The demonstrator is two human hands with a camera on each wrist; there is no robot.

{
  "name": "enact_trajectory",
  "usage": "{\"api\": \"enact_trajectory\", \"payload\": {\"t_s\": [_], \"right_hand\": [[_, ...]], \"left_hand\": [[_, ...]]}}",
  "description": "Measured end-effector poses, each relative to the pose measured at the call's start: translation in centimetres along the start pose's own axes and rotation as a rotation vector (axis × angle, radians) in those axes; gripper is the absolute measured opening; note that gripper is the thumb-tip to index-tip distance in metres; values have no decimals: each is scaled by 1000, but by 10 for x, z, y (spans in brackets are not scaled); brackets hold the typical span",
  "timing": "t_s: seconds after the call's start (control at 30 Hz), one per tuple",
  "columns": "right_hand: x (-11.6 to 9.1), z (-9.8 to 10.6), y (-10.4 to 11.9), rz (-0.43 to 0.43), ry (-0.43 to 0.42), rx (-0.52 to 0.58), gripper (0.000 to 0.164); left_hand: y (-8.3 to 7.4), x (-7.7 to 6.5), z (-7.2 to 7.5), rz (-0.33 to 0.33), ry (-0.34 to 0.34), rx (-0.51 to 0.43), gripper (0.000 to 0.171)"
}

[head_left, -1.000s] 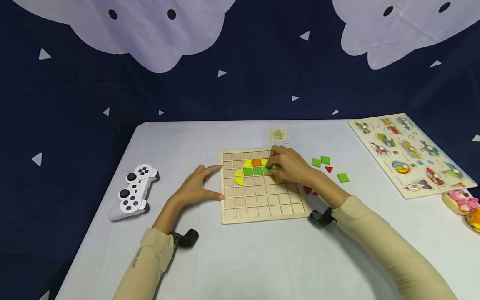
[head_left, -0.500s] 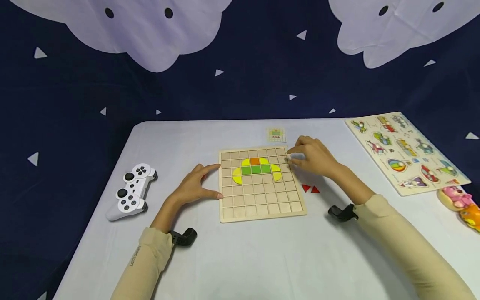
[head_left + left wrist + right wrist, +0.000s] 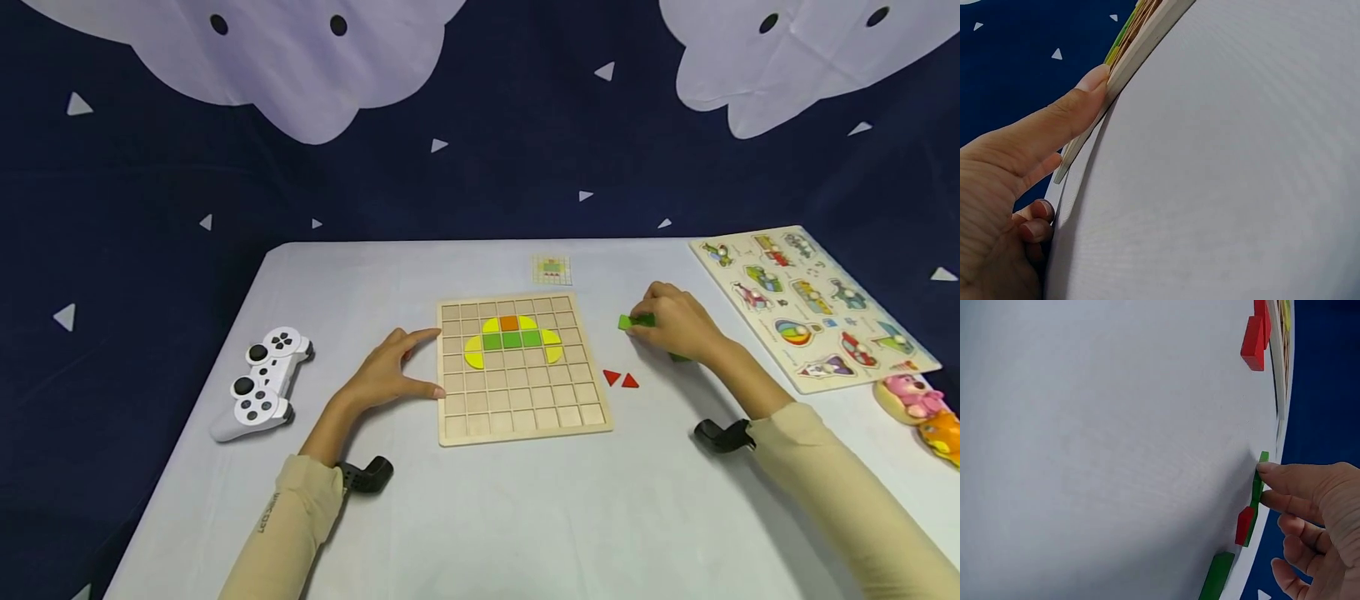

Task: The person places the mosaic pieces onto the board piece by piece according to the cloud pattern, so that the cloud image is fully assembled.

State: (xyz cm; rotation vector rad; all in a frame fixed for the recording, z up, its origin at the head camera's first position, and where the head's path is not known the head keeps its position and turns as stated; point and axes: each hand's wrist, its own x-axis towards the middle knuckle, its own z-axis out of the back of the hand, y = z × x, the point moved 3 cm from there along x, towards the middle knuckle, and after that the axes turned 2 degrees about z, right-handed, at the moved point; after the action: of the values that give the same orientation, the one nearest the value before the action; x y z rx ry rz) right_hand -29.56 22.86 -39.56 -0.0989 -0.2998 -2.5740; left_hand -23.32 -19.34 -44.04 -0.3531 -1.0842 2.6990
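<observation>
My left hand [image 3: 386, 372] touches the left edge of the wooden grid board [image 3: 517, 408], thumb and index finger spread apart; in the left wrist view its thumb [image 3: 1079, 103] lies against the board's rim. Set in the board are yellow quarter-circles [image 3: 475, 352], an orange square [image 3: 509, 322] and a row of green squares [image 3: 512, 339]. Right of the board, my right hand [image 3: 671, 321] pinches a loose green square [image 3: 1257, 483] between thumb and finger at the table. A red triangle [image 3: 1245, 525] and another green square [image 3: 1216, 578] lie close by, partly hidden by that hand in the head view.
Two red triangles [image 3: 621, 380] lie by the board's right edge. A small pattern card [image 3: 551, 269] is behind the board. A white game controller [image 3: 270, 387] sits at left; a picture puzzle board [image 3: 810, 308] and toy figures [image 3: 912, 397] are at right.
My right hand has left the board, where a third green square now shows in the row, and moved right to the loose green squares. The left hand stays at the board's edge.
</observation>
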Motion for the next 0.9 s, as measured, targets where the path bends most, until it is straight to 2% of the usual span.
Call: {"api": "enact_trajectory", "payload": {"t_s": [0.33,0.53,0.9], "right_hand": [[-1,-3,-5,-16,2,45,22],[0,-6,-2,11,-44,59,24],[8,-8,33,105,-123,119,21]], "left_hand": [[-1,0,-1,-10,-2,-7,100],[0,0,-1,-20,-6,-11,100],[0,0,1,-15,-10,-9,99]]}}
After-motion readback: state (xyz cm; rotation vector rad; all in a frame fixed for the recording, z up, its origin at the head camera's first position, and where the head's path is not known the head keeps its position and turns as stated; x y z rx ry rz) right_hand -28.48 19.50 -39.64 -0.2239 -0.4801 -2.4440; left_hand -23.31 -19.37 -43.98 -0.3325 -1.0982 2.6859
